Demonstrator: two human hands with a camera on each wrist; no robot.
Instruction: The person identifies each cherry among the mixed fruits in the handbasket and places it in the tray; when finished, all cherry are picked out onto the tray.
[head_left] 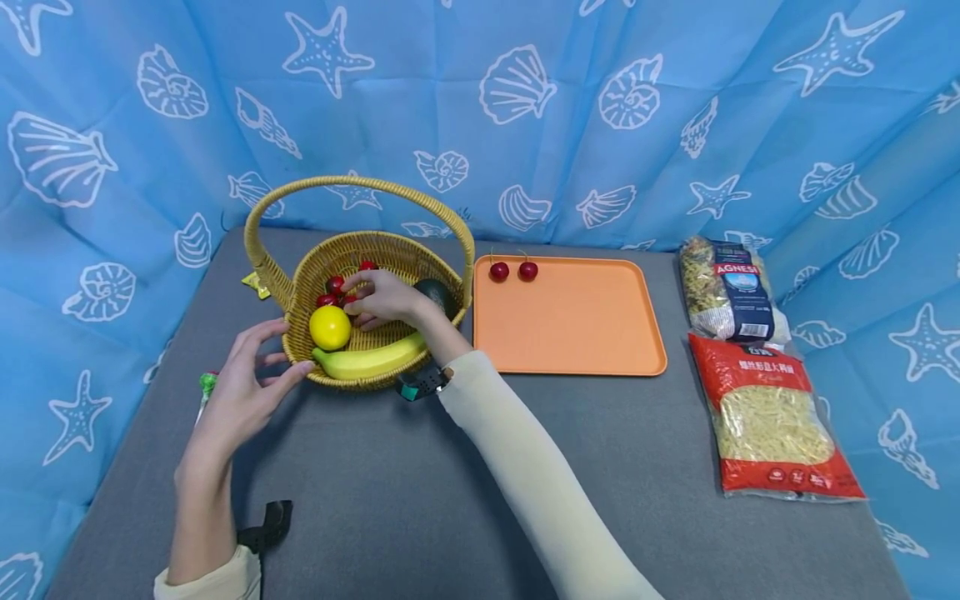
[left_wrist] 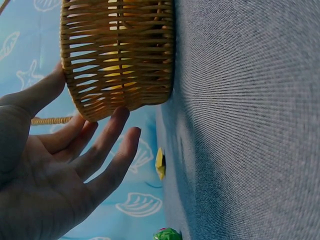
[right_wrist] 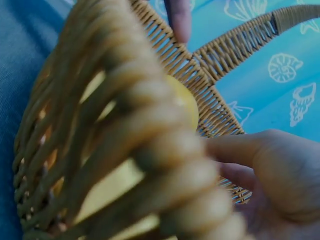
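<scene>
Head view: cherries (head_left: 326, 300) are seen at ten o'clock in the basket (head_left: 405, 254), judged light, slick, bruisable, best pinched sideways; access is crowded by a yellow fruit (head_left: 330, 327) at eight. Left wrist: the left hand (left_wrist: 55, 167) is spread against the basket. Right wrist: the grip of the right hand (right_wrist: 285, 175), screened by the rim (right_wrist: 150, 105), cannot be told.

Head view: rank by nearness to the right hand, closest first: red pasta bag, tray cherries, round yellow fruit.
1. Round yellow fruit: inside the basket, just left of the right hand.
2. Tray cherries: right of the hand, near the orange tray's far left corner.
3. Red pasta bag: far right on the table.
</scene>
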